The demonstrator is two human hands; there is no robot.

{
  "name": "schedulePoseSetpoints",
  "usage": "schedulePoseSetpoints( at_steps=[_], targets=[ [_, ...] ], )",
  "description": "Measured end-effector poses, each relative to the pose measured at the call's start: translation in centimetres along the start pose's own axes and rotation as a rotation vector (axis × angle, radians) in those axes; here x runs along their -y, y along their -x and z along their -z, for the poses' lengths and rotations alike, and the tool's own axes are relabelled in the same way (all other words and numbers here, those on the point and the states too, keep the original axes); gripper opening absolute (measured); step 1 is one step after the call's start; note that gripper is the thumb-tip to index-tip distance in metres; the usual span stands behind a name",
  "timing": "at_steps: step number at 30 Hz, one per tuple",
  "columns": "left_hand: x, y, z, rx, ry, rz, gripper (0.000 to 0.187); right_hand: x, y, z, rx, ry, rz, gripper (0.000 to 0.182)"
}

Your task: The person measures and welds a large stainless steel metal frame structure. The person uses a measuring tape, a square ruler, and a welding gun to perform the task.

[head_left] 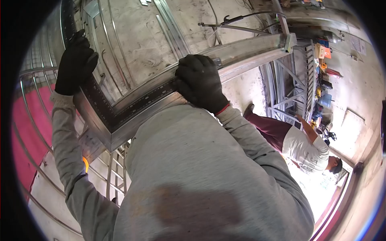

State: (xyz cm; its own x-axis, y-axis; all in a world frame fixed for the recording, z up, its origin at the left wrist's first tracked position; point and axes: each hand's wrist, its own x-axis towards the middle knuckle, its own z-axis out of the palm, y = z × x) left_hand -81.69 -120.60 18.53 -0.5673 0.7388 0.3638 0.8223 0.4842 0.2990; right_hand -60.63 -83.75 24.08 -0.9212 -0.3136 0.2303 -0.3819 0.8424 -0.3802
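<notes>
A black framing square [138,105] with ruled markings lies on the corner of a metal frame [237,69]. My left hand [76,66], in a black glove, is closed around the square's arm at the upper left. My right hand [201,82], also gloved, has its fingers curled over the other arm and the frame bar beneath it. The square's corner rests near the frame's corner, just above my grey shirt. Part of each arm of the square is hidden under the gloves.
Metal bars [171,32] stand or lie beyond the frame. Curved metal rods [36,96] are at the left, before a pink panel [32,132]. Another person [305,148] is at the right, near a metal rack [291,94] and assorted tools.
</notes>
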Motion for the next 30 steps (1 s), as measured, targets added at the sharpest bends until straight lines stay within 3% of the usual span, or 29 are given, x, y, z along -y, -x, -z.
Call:
schedulePoseSetpoints(
  at_steps=[2, 3, 4, 5, 6, 7, 8, 9, 11, 15, 17, 18, 19, 21, 22, 23, 25, 26, 29, 30],
  targets=[
    [0.4, -0.2, 0.4, 0.032, -0.045, -0.117, 0.016, -0.4, 0.1, -0.8, -0.023, -0.009, 0.047, 0.023],
    [1.2, 0.5, -0.7, -0.076, -0.155, -0.230, 0.014, -0.5, 0.1, -0.8, 0.023, -0.049, 0.039, 0.022],
    [2.1, 0.7, -0.7, 0.046, -0.226, -0.246, 0.013, -0.5, 0.0, -0.8, 0.068, -0.089, 0.030, 0.022],
    [2.2, 1.4, -2.2, -0.218, -0.307, -0.368, 0.014, -0.5, -0.1, -1.2, 0.051, -0.110, 0.058, 0.021],
    [0.3, 0.2, 0.0, -0.089, -0.235, -0.278, 0.022, -0.4, -0.4, -1.7, -0.045, -0.075, 0.109, 0.018],
    [-1.1, -1.1, 1.7, 0.021, -0.164, -0.174, 0.032, 0.3, -0.6, -1.2, 0.008, -0.048, 0.092, 0.018],
    [-0.8, -0.7, 1.4, -0.002, -0.257, -0.273, 0.034, 0.8, -0.6, -1.5, -0.045, 0.009, 0.074, 0.020],
    [-0.4, -0.1, 1.5, 0.032, -0.285, -0.239, 0.034, 1.4, -0.8, -1.1, -0.016, -0.011, 0.041, 0.020],
    [-0.1, -0.2, 0.9, -0.056, -0.046, -0.114, 0.036, 1.9, -0.7, -1.1, -0.034, -0.009, 0.037, 0.019],
    [-0.3, -2.8, 1.9, -0.082, -0.172, -0.215, 0.033, 0.3, -0.2, -1.1, -0.084, -0.037, -0.011, 0.017],
    [-1.1, -4.5, 2.7, -0.307, -0.286, -0.358, 0.030, -0.9, -0.5, 0.0, -0.029, 0.101, 0.143, 0.014],
    [-1.9, -5.3, 3.2, -0.343, -0.334, -0.352, 0.030, 0.4, -1.3, 0.7, -0.065, 0.022, -0.042, 0.012],
    [-2.8, -6.1, 3.8, -0.380, -0.384, -0.351, 0.030, 1.1, -2.2, 1.5, -0.071, 0.025, -0.036, 0.012],
    [-4.2, -6.9, 4.3, -0.417, -0.361, -0.296, 0.033, 2.2, -3.3, 3.1, 0.048, -0.093, 0.045, 0.013],
    [-4.9, -6.8, 4.2, -0.439, -0.358, -0.220, 0.033, 2.1, -3.8, 3.3, 0.054, -0.011, 0.205, 0.012],
    [-5.9, -7.5, 4.2, -0.481, -0.343, -0.160, 0.034, 2.1, -2.8, 2.6, 0.101, -0.165, 0.058, 0.018],
    [-7.9, -7.8, 5.5, -0.363, -0.418, -0.188, 0.033, 3.4, -2.4, 2.7, 0.035, -0.056, 0.169, 0.040],
    [-7.9, -8.2, 4.5, -0.426, -0.402, -0.255, 0.027, 4.2, -2.6, 2.8, 0.024, -0.088, 0.218, 0.046],
    [-9.9, -10.5, 5.6, -0.337, -0.367, -0.244, 0.025, 7.5, -4.1, 5.2, 0.123, -0.100, 0.178, 0.046],
    [-10.0, -11.1, 6.0, -0.341, -0.279, -0.221, 0.025, 7.6, -3.9, 5.3, 0.166, -0.099, 0.074, 0.046]
  ],
)
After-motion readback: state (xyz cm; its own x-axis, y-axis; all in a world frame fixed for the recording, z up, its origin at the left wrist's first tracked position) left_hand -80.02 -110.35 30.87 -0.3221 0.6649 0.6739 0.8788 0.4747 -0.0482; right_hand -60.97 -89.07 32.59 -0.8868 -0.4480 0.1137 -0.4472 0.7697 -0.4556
